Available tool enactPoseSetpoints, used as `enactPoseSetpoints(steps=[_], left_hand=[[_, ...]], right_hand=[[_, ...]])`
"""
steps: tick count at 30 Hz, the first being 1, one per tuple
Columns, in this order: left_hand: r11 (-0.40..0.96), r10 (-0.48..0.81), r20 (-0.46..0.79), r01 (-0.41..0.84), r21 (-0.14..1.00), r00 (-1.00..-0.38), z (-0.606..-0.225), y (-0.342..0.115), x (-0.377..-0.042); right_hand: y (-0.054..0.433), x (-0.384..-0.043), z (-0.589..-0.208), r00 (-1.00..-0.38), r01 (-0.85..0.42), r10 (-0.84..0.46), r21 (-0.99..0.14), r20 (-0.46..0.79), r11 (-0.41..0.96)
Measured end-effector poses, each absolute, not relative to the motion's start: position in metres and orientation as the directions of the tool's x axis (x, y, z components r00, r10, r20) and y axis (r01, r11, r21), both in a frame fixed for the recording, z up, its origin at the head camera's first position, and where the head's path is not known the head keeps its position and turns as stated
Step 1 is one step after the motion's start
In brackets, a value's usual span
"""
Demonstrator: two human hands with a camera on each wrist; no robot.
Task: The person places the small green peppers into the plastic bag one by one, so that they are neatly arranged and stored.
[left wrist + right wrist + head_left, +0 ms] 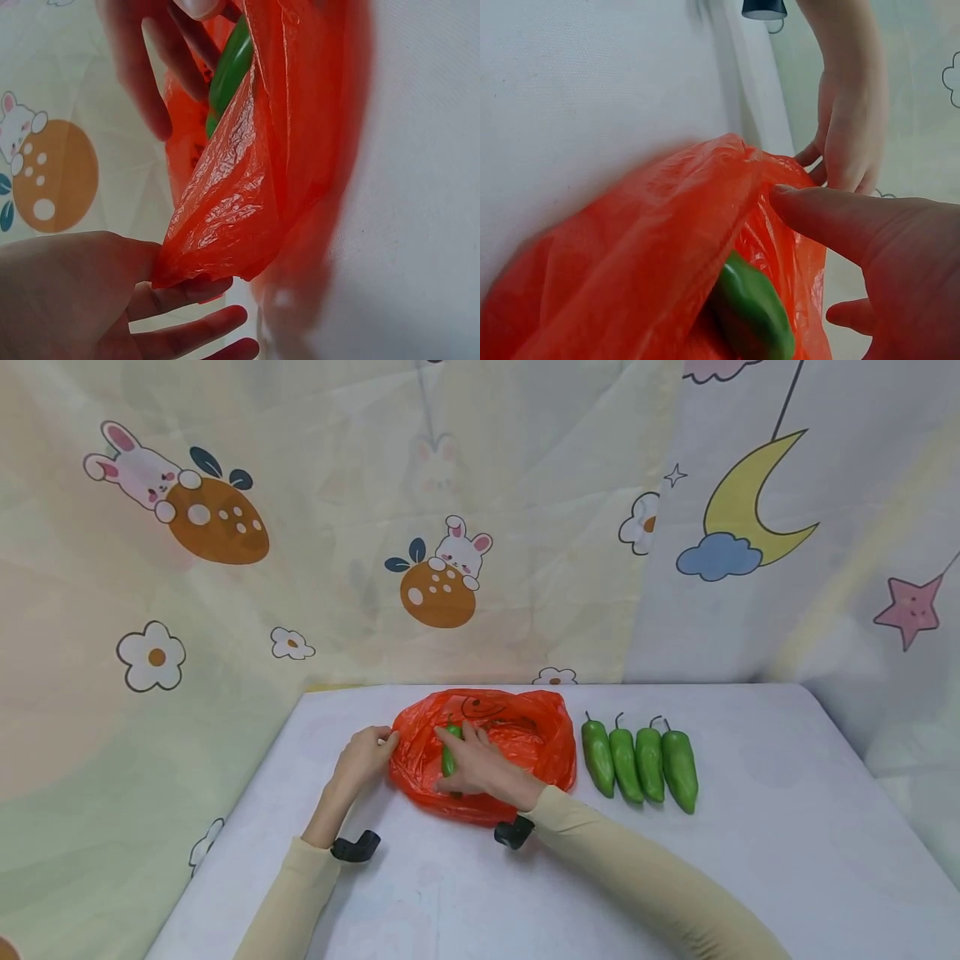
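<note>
A red plastic bag [558, 747] lies with its mouth spread wide on the table. My left hand [363, 758] pinches the bag's left rim between thumb and fingers, as the left wrist view shows at the bag's corner [221, 232]. Inside the bag is a green pepper [449, 763], its lower part behind the bag's wall in the right wrist view. Over the opening, my right hand [480, 763] has its fingers and thumb spread around that pepper. A gap shows between the right thumb [817, 217] and the pepper [754, 311].
Several green peppers [648, 763] lie side by side to the right of the bag, stems pointing away. The white table [780, 827] ends at a patterned cloth backdrop [540, 593]. Black wrist mounts [357, 847] sit on both forearms.
</note>
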State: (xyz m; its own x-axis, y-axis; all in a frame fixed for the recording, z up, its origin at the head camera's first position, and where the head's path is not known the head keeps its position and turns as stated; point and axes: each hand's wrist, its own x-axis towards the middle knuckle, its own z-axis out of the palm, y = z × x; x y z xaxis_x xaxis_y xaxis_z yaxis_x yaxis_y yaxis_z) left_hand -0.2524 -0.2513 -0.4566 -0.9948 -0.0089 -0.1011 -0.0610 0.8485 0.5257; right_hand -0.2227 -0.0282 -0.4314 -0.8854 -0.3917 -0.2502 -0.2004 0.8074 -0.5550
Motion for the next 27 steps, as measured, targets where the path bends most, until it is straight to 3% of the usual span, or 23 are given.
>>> enactPoseSetpoints(steps=[27], left_hand=[[0.832,-0.042,-0.108,-0.094,0.547,-0.993,-0.458,-0.254,-0.251]], right_hand=[[-0.001,-0.21,-0.409,-0.879,-0.217,-0.417,-0.584,-0.23,0.782]])
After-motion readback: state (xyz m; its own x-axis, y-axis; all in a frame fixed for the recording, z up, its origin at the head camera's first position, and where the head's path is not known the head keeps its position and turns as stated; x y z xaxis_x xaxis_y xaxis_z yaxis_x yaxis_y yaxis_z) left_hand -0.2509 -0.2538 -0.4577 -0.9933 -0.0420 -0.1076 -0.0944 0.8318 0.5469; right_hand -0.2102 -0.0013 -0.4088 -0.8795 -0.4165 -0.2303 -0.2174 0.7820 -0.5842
